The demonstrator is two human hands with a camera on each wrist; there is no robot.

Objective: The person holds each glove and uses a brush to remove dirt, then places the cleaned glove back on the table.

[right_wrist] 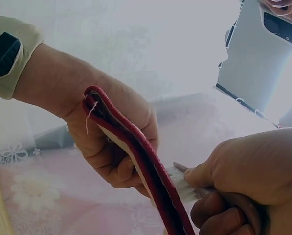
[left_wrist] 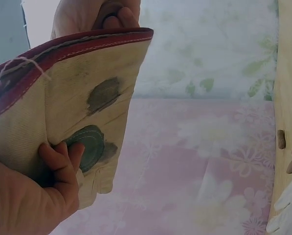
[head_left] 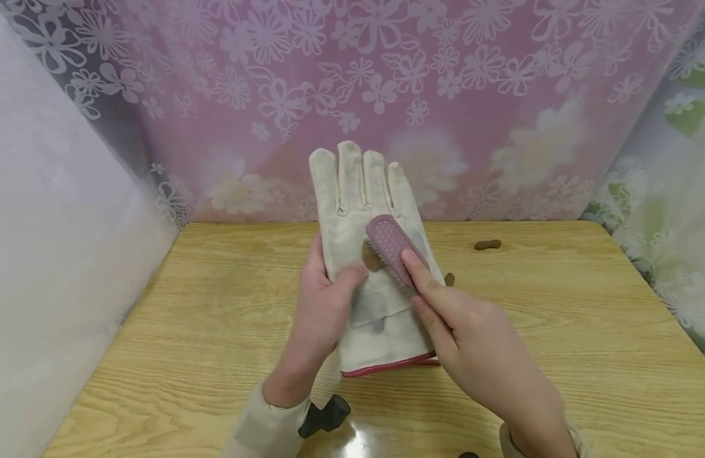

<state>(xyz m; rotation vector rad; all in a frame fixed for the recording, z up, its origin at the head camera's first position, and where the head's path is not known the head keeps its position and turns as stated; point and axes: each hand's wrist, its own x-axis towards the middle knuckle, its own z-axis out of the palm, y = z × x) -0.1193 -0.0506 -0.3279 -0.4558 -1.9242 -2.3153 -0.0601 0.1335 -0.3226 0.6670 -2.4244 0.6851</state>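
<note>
A cream cloth glove (head_left: 352, 191) with a red hem is held up over the table, fingers pointing up. My left hand (head_left: 324, 312) grips its left edge, thumb on the facing side beside a brown stain (head_left: 372, 257). In the left wrist view the fingers curl behind the glove, on a dark green round patch (left_wrist: 91, 149) near a dark stain (left_wrist: 104, 95). My right hand (head_left: 490, 350) holds a mauve, white-dotted brush (head_left: 389, 245), index finger along its back. The pale bristles (right_wrist: 181, 183) face the glove beside the stain.
Brown lumps (head_left: 488, 244) (head_left: 450, 279) lie on the wooden table (head_left: 215, 305) to the right. A whitish thing with finger-like ends (left_wrist: 285, 210) shows in the left wrist view. A black device (head_left: 326, 415) is at my left wrist. Flowered curtains (head_left: 387, 95) surround the table.
</note>
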